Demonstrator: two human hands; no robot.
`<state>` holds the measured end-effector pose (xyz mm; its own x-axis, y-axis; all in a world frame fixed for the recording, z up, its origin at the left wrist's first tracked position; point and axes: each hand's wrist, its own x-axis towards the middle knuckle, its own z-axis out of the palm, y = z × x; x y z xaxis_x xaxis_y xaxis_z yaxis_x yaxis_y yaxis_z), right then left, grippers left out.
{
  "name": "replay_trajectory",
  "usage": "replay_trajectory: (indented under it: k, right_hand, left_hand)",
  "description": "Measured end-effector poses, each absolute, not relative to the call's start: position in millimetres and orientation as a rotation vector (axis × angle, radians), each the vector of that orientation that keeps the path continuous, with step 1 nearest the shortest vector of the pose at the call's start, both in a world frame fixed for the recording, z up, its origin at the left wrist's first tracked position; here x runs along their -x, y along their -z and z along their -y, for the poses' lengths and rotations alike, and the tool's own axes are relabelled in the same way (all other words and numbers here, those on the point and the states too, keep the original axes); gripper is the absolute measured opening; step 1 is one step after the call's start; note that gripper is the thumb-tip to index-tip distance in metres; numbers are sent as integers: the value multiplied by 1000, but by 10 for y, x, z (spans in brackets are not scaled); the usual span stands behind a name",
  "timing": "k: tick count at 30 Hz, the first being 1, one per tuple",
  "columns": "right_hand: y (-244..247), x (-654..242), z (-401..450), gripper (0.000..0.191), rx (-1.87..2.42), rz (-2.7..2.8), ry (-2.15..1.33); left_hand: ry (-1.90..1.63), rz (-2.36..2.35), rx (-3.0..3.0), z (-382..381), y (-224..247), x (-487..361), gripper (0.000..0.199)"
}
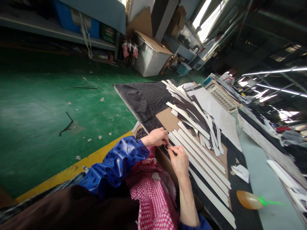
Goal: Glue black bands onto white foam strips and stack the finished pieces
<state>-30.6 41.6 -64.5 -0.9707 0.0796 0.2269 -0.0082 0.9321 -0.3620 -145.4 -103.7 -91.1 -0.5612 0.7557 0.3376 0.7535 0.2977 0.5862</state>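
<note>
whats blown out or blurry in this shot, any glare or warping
Head view: window and tube light blown out against dark roof; head view: highlights on glossy blue sleeve, sheen on green floor; head view: background clutter at right smeared, stretched; head view: pale piece at left hand and right hand too small to make out

Your way is open over the green floor (48, 105) — but on the table, the strip pile (192, 111) and bottle (249, 200) block low passes.
</note>
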Motion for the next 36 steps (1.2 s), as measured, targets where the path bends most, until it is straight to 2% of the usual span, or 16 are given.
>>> replay_trajectory:
  k: [10,16,21,23,30,36]
  right_hand:
    - [621,321,-393,27,53,2879,-431]
    - [567,305,-388,28,17,2928,-365]
    - [524,287,-392,29,-2,2981,-357]
    - [515,280,-386,29,-8,2985,-323]
    - [481,279,-385,28,-4,3003,-298]
    - [497,303,-423,33,-6,3019,-410]
  left_hand:
    - [-1199,-2567,-1474,1045,867,1387,18]
    - [-1215,-2519,-1463,1047,868,1417,14]
    - [-1737,-2436,-1273,1186,788,1359,27]
    - [-1805,-2465,-1267,1254,759,1291,29]
    - [-1353,-2698,-1393,1255,848,1003,35]
    - [-1321,-2717,-1395,1181,963,906,32]
